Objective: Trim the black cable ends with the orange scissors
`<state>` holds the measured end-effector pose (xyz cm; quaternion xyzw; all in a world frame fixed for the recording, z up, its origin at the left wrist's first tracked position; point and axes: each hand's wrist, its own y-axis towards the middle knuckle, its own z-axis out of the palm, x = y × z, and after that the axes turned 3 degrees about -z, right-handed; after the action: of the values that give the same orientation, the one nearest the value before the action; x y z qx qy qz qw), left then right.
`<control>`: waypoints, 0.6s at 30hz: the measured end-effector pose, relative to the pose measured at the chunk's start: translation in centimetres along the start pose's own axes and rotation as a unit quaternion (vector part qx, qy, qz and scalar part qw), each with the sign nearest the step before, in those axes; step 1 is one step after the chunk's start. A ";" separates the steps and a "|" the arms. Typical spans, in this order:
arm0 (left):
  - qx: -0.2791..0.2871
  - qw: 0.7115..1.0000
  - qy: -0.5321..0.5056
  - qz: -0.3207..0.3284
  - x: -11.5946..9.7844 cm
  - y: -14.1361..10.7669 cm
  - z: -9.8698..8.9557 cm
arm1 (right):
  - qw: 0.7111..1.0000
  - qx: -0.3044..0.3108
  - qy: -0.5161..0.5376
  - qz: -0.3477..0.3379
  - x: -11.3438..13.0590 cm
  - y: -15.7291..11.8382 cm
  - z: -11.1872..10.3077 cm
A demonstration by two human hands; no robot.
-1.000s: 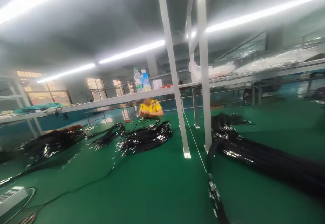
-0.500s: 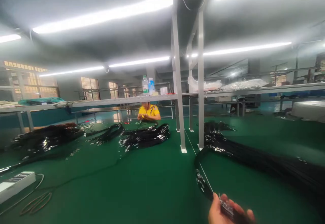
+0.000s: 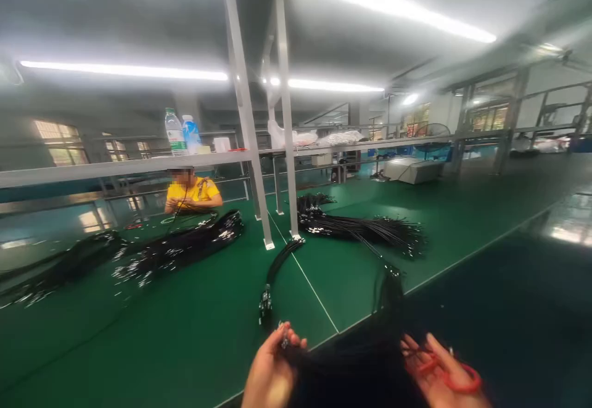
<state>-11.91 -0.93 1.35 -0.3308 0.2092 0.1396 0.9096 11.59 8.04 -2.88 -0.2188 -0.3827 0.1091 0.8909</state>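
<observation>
Near the bottom centre, my left hand [image 3: 272,365] is closed around the end of a bundle of black cables [image 3: 342,359], with small shiny tips at the fingers. My right hand [image 3: 439,368], lower right, has red-handled scissors [image 3: 451,374] hooked on it and its fingers touch the cables' right side. The bundle sags darkly between both hands, at the table edge. A short black cable bunch [image 3: 266,303] with metallic ends lies on the green table [image 3: 208,328], just beyond my left hand.
Larger cable piles lie at left [image 3: 185,244] and right [image 3: 365,226]. White shelf posts [image 3: 287,118] rise from the table and carry a shelf with bottles [image 3: 176,134]. A person in yellow [image 3: 194,192] sits across. A white box [image 3: 411,169] stands farther right.
The view has swung right. My right hand with the red scissors has come into view, and the dark bundle now spans between two hands. One hand was visible before, holding cables.
</observation>
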 end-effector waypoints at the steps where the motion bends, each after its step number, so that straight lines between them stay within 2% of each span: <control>1: -0.011 1.000 0.022 0.006 -0.7 0.1 -0.6 | 1.000 0.007 -0.010 0.000 0.0 -0.3 0.4; 7: -0.097 0.978 0.164 0.084 -5.5 1.5 -2.0 | 0.992 0.059 -0.103 0.032 -2.4 -1.3 1.2; 9: -0.122 0.957 0.240 0.103 -7.9 2.2 -2.1 | 0.987 0.086 -0.134 0.030 -3.5 -1.3 1.4; 11: -0.140 0.925 0.333 0.120 -10.5 3.0 -2.1 | 0.977 0.121 -0.174 0.038 -4.6 -1.0 1.7; 13: -0.162 0.875 0.435 0.140 -13.0 3.5 -2.3 | 0.963 0.156 -0.212 0.048 -5.7 -0.4 2.1; 15: -0.198 0.801 0.539 0.172 -14.7 3.5 -2.9 | 0.951 0.184 -0.243 0.051 -7.0 0.4 2.4; 18: -0.256 0.688 0.635 0.241 -14.9 2.4 -4.3 | 0.928 0.240 -0.280 0.052 -9.1 1.3 2.5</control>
<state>-27.09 -3.77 4.10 -0.4982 0.7655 0.1590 0.3748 3.54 6.70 -7.75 0.0212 -0.5676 0.3006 0.7662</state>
